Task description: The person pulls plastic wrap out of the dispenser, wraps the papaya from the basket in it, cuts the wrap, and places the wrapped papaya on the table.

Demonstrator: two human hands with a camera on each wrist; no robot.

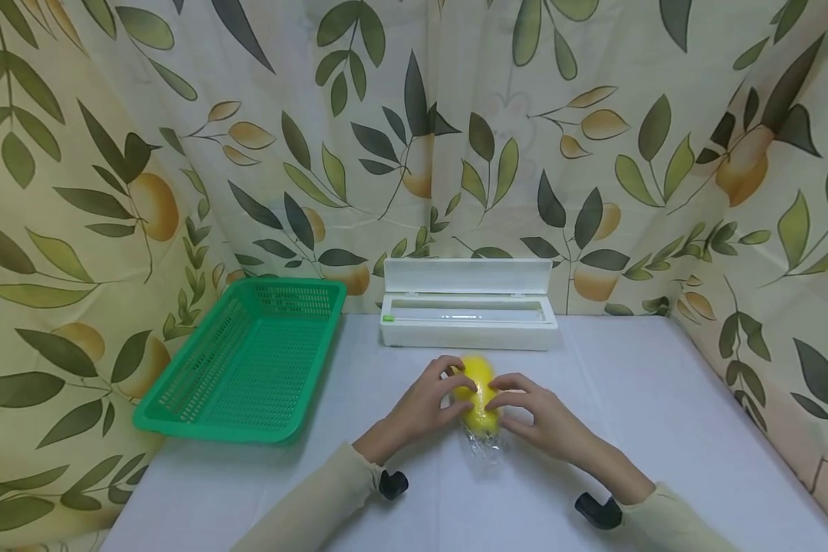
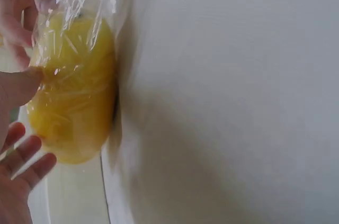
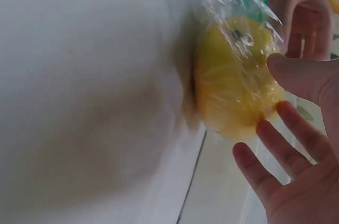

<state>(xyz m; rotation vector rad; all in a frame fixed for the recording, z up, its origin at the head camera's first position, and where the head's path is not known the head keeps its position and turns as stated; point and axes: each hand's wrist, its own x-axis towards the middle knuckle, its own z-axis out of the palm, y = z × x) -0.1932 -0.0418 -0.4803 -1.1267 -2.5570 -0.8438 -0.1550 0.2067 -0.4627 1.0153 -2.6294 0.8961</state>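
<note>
A yellow lemon [image 1: 476, 392] wrapped in clear cling film lies on the white table [image 1: 662, 429]. A loose tail of film [image 1: 484, 448] trails toward me. My left hand [image 1: 454, 388] touches the lemon's left side and my right hand [image 1: 505, 400] touches its right side. In the left wrist view my thumb [image 2: 18, 87] presses on the wrapped lemon [image 2: 74, 91], and my fingers [image 2: 24, 161] are straight and off it. The right wrist view shows the same: thumb [image 3: 299, 75] on the lemon [image 3: 230, 89], fingers [image 3: 275, 155] spread and straight.
A green plastic basket [image 1: 248, 360] stands at the left of the table. A white cling-film dispenser box [image 1: 468, 316] with its lid up sits just behind the lemon. Leaf-patterned curtains close in the back and both sides.
</note>
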